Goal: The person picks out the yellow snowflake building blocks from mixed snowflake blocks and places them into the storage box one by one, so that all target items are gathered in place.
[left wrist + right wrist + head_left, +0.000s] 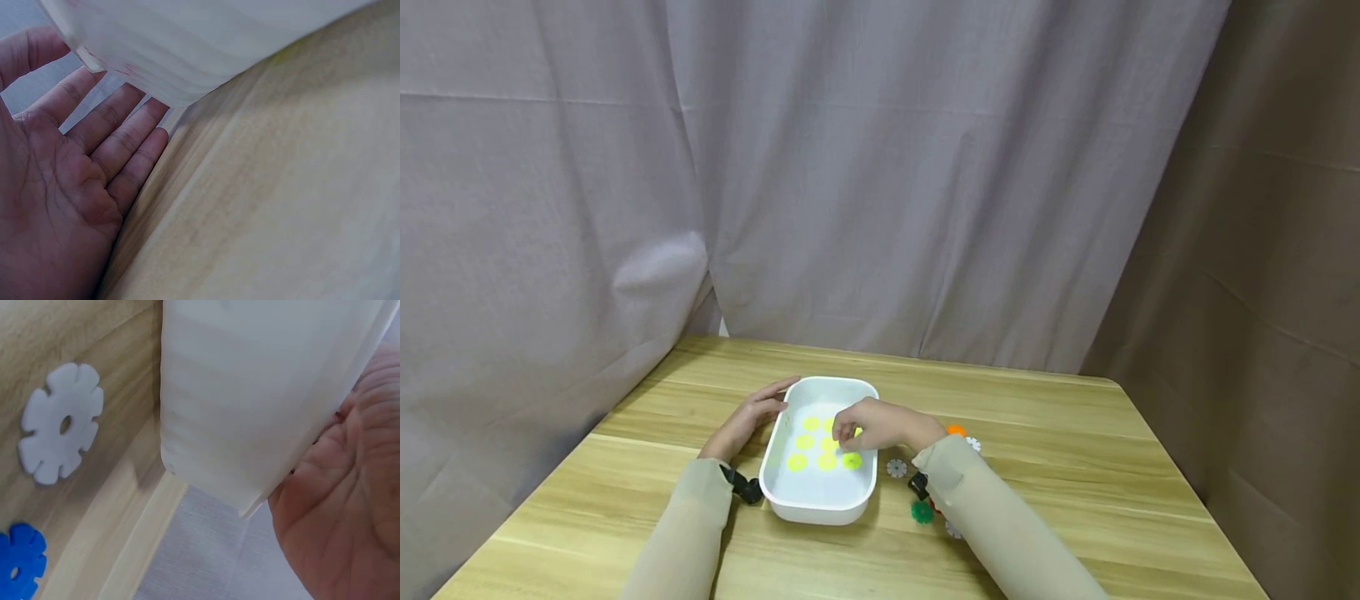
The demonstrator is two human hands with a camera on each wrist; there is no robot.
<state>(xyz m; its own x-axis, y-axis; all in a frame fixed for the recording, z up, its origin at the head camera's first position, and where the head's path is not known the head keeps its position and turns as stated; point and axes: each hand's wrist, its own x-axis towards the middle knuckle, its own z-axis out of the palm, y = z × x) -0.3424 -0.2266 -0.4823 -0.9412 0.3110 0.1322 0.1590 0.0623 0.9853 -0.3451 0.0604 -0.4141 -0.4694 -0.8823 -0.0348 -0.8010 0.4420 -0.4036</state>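
Observation:
A white rectangular plastic bin (818,505) stands on the table, with several yellow snowflake-shaped discs (797,462) lying spread over its floor. My left hand (751,421) is at the bin's far left side. In the left wrist view its fingers (115,119) reach out nearly straight to the outer wall, and the thumb lies near the rim. Over the bin's right rim reaches my right hand (880,422), its fingers bent down above the yellow discs. Its fingertips are hidden in the head view and by the bin wall in the right wrist view, so whether they pinch a disc cannot be seen.
Right of the bin lie a white notched disc (897,468), a green one (922,512) and an orange one (956,430), partly beside the right sleeve. A blue disc (22,562) shows in the right wrist view. Grey curtains (880,183) hang behind the wooden table (1060,467).

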